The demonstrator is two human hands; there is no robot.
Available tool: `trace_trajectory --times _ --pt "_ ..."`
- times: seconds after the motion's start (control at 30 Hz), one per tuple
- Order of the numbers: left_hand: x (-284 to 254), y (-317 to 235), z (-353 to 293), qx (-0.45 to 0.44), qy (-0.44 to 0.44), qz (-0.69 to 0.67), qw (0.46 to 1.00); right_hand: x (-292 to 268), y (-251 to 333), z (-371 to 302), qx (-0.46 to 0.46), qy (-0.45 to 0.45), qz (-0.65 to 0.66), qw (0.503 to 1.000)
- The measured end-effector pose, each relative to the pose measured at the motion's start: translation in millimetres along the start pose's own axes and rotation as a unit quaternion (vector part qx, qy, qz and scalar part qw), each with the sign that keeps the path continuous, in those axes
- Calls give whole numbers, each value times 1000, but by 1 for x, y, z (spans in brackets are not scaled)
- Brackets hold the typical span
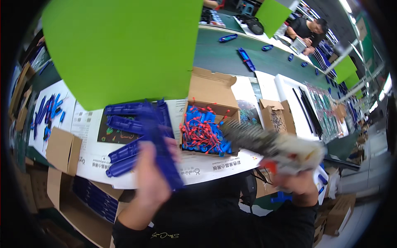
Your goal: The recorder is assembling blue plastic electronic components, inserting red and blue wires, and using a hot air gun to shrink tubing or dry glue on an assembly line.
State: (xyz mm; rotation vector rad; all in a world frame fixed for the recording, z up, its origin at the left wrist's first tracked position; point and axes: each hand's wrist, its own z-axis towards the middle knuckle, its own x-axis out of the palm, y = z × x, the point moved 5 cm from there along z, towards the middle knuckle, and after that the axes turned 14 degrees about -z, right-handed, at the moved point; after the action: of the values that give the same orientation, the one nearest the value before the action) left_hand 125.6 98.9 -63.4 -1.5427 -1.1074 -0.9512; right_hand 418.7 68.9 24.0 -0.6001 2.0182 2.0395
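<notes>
Workshop bench, white sheets (99, 163) spread over it, a green conveyor belt (223, 56) running behind. Large flat green patches cover parts of the view, upper left and far right.

Left hand (151, 173): raised in front of the bench, motion-blurred. Fingers wrapped around a long blue plastic strip (159, 142). The strip runs from above the knuckles, near the stack, down past the palm and ends low to the right of the fingers. Thumb side faces right. Grip looks closed; the blur hides how each finger lies.

Right hand (295, 182): also raised, lower right. Fist closed around the handle of a white power screwdriver (285, 151). Tool body sits above the fingers; its dark ridged front part points up and left toward the open carton. A red patch shows at the grip, just left of the fingers. Blurred as well.

On the bench:
- stack of blue strips (128, 120) lying lengthwise on a dark printed card, directly behind the left hand; two more strips nearer the bench edge.
- open cardboard carton (215, 89), flaps up, filled with small blue parts and red wires (202, 132). It stands between the two hands, farther back.
- smaller open carton (275, 115) to the right, contents too small to tell.
- closed brown box (62, 151) at the left edge; below it another box (91, 200) holding blue strips.

On the belt: a few blue pieces (246, 60) well apart. Another person (308, 31) works at the far side, upper right.
</notes>
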Motion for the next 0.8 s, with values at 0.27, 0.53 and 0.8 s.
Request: trace_trajectory --times 0.27,0.53,0.8 --pt "-9 -68 -35 137 34 26 990 -139 -102 -36 142 -384 125 904" --pt "-22 -39 -3 41 -25 31 998 -134 -204 -26 333 -283 86 895" --pt "-41 -40 -10 47 -59 29 997 -170 -165 -27 470 -59 -308 825"
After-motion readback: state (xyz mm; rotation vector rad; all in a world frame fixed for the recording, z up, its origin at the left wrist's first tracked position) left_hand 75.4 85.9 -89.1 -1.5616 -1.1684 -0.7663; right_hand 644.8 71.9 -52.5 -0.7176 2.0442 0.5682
